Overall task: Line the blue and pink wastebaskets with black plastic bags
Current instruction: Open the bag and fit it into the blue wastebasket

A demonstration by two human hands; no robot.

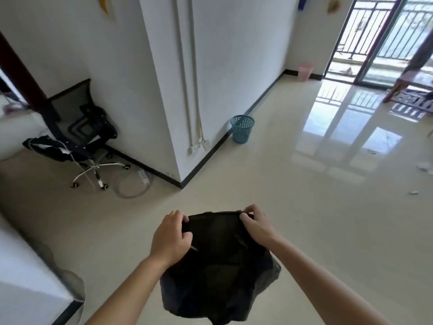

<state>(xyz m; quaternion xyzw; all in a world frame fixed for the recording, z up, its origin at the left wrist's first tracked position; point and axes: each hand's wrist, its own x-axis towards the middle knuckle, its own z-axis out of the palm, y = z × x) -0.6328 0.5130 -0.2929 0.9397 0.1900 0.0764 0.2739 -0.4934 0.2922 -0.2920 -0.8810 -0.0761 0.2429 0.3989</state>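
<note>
A black plastic bag hangs in front of me, low in the view, held by its top edge. My left hand grips the bag's left corner and my right hand pinches its right corner. The blue mesh wastebasket stands upright on the floor against the wall's black baseboard, well ahead of my hands. The pink wastebasket stands farther off in the corner beside the balcony door. Neither basket shows a bag inside from here.
A white wall corner juts out between me and the left area. A black office chair with cables around it stands to the left. A wooden stool and small scraps on the shiny tiled floor are at right.
</note>
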